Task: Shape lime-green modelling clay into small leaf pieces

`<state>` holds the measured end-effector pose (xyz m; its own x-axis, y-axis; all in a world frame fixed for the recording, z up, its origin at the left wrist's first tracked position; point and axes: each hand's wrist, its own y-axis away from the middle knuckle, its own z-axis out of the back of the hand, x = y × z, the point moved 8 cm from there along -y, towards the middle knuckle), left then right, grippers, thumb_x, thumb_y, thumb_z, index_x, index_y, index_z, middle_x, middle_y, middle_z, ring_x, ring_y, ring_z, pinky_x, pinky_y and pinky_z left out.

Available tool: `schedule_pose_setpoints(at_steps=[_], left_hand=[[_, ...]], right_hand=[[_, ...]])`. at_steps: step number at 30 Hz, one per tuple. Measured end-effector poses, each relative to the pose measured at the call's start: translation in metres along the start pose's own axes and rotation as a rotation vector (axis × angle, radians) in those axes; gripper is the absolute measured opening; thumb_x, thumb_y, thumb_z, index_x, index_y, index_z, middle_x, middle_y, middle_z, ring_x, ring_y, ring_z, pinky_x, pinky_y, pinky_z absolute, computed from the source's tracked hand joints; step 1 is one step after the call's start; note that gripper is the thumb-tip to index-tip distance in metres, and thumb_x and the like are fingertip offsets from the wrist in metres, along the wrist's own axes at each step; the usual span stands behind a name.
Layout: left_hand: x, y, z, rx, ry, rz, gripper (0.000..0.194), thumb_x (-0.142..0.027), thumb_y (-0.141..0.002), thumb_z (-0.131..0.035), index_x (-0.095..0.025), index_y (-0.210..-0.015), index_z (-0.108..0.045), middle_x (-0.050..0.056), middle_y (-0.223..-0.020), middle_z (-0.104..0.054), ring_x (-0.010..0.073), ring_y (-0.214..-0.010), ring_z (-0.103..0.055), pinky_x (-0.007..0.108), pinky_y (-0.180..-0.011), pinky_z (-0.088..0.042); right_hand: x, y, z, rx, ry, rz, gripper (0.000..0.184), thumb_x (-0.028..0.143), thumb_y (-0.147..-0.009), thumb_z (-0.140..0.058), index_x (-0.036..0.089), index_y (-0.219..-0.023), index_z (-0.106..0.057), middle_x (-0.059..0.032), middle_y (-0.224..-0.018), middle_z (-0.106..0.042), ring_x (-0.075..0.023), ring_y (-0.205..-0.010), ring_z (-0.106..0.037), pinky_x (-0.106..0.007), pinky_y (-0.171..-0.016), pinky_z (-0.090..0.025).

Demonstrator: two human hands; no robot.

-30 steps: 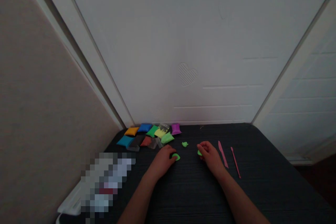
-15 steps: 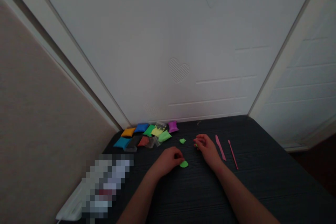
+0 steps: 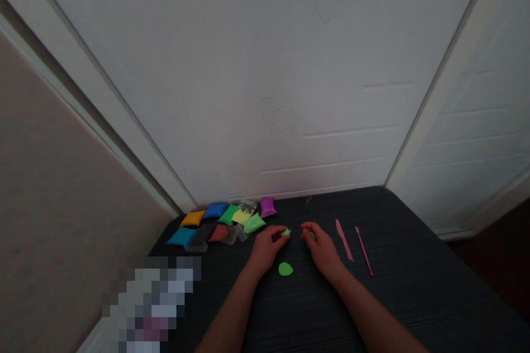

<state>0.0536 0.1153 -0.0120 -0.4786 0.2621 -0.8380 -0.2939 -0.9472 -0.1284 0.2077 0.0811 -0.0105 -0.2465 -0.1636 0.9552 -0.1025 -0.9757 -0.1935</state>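
Note:
My left hand (image 3: 267, 245) has its thumb and fingers closed around a small light green lump of clay (image 3: 286, 232), at or just over the dark table. Across from it, my right hand (image 3: 319, 244) pinches another bit of green clay (image 3: 313, 236), mostly hidden by the fingers. A flat, teardrop-shaped green clay piece (image 3: 285, 269) lies on the table nearer to me, between my forearms and touched by neither hand.
A pink plastic knife (image 3: 344, 240) and a thin pink modelling stick (image 3: 364, 251) lie right of my right hand. Several coloured clay packets (image 3: 216, 210) are grouped at the back left. A blurred-out object (image 3: 157, 298) is at the left edge. A white panel (image 3: 232, 138) rises behind the table (image 3: 323, 309).
My left hand has left the flat green piece and moved forward to the small light green lump, now in its fingers. My right hand still pinches its green bit. The view has shifted slightly.

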Motion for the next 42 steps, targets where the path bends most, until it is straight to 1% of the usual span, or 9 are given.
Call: schedule_pose_setpoints(at_steps=[5, 10, 14, 19, 26, 31, 35, 39, 42], left_hand=[[0.005, 0.005, -0.004, 0.095, 0.17, 0.052, 0.03, -0.037, -0.075, -0.054, -0.013, -0.089, -0.062, 0.004, -0.076, -0.063, 0.0151, -0.068, -0.056, 0.025, -0.061, -0.043], [0.007, 0.005, -0.008, 0.154, 0.274, 0.07, 0.029, -0.039, -0.074, -0.055, -0.013, -0.084, -0.063, 0.001, -0.07, -0.061, 0.0127, -0.063, -0.052, 0.023, -0.059, -0.04], [0.007, 0.006, -0.009, 0.153, 0.314, 0.082, 0.03, -0.04, -0.073, -0.054, -0.013, -0.084, -0.063, 0.0, -0.066, -0.058, 0.012, -0.06, -0.05, 0.022, -0.057, -0.039], [0.006, 0.007, -0.009, 0.148, 0.32, 0.072, 0.03, -0.04, -0.073, -0.054, -0.014, -0.083, -0.065, 0.001, -0.065, -0.059, 0.0125, -0.06, -0.05, 0.023, -0.059, -0.038], [0.0, 0.009, -0.008, 0.163, 0.313, 0.057, 0.028, -0.038, -0.072, -0.055, -0.014, -0.08, -0.065, 0.001, -0.065, -0.059, 0.0124, -0.06, -0.049, 0.023, -0.059, -0.038], [0.002, 0.007, -0.007, 0.111, 0.302, 0.069, 0.028, -0.038, -0.072, -0.054, -0.014, -0.082, -0.064, -0.001, -0.063, -0.056, 0.0112, -0.056, -0.048, 0.022, -0.056, -0.037], [0.008, 0.004, -0.004, 0.024, 0.278, 0.083, 0.027, -0.038, -0.074, -0.052, -0.014, -0.08, -0.062, -0.001, -0.062, -0.055, 0.0105, -0.053, -0.047, 0.022, -0.053, -0.037], [0.013, 0.002, -0.001, -0.044, 0.268, 0.086, 0.028, -0.04, -0.074, -0.051, -0.014, -0.081, -0.06, -0.001, -0.061, -0.054, 0.0098, -0.05, -0.047, 0.022, -0.051, -0.037], [0.015, 0.003, 0.0, -0.076, 0.264, 0.075, 0.031, -0.039, -0.074, -0.052, -0.014, -0.092, -0.058, -0.001, -0.065, -0.056, 0.01, -0.052, -0.049, 0.022, -0.052, -0.04]], right_hand=[[0.011, 0.004, -0.016, 0.089, 0.088, 0.088, 0.026, 0.024, -0.078, -0.051, 0.023, -0.102, -0.059, -0.0029, -0.09, -0.063, -0.0178, -0.086, -0.057, -0.033, -0.08, -0.042], [0.014, 0.007, -0.03, 0.137, 0.149, 0.126, 0.022, 0.023, -0.076, -0.054, 0.023, -0.096, -0.062, -0.0028, -0.093, -0.065, -0.0175, -0.088, -0.058, -0.031, -0.082, -0.043], [0.013, 0.008, -0.03, 0.126, 0.189, 0.103, 0.015, 0.026, -0.076, -0.053, 0.022, -0.088, -0.063, -0.0027, -0.085, -0.065, -0.018, -0.08, -0.059, -0.031, -0.075, -0.044], [0.014, 0.009, -0.027, 0.09, 0.168, 0.097, 0.028, 0.027, -0.076, -0.054, 0.021, -0.104, -0.058, -0.0054, -0.094, -0.064, -0.0193, -0.086, -0.058, -0.033, -0.079, -0.042], [0.017, 0.01, -0.026, 0.105, 0.081, 0.086, 0.016, 0.025, -0.076, -0.054, 0.022, -0.086, -0.065, -0.0035, -0.084, -0.064, -0.0183, -0.081, -0.056, -0.031, -0.076, -0.038], [0.01, 0.008, -0.024, 0.108, -0.079, -0.022, 0.011, 0.028, -0.072, -0.059, 0.022, -0.079, -0.065, -0.0015, -0.079, -0.062, -0.0172, -0.077, -0.052, -0.03, -0.074, -0.035], [0.003, 0.01, -0.027, 0.173, -0.325, -0.16, 0.015, 0.033, -0.071, -0.061, 0.019, -0.076, -0.063, 0.0012, -0.063, -0.056, -0.0103, -0.052, -0.042, -0.025, -0.052, -0.032], [0.003, 0.01, -0.015, 0.13, -0.61, -0.234, 0.02, 0.039, -0.076, -0.054, 0.021, -0.082, -0.057, 0.0011, -0.071, -0.054, -0.0066, -0.049, -0.036, -0.023, -0.048, -0.031], [0.001, 0.007, -0.006, 0.079, -0.756, -0.266, 0.02, 0.041, -0.078, -0.051, 0.021, -0.077, -0.054, 0.0024, -0.071, -0.051, -0.0053, -0.047, -0.033, -0.021, -0.047, -0.031]])
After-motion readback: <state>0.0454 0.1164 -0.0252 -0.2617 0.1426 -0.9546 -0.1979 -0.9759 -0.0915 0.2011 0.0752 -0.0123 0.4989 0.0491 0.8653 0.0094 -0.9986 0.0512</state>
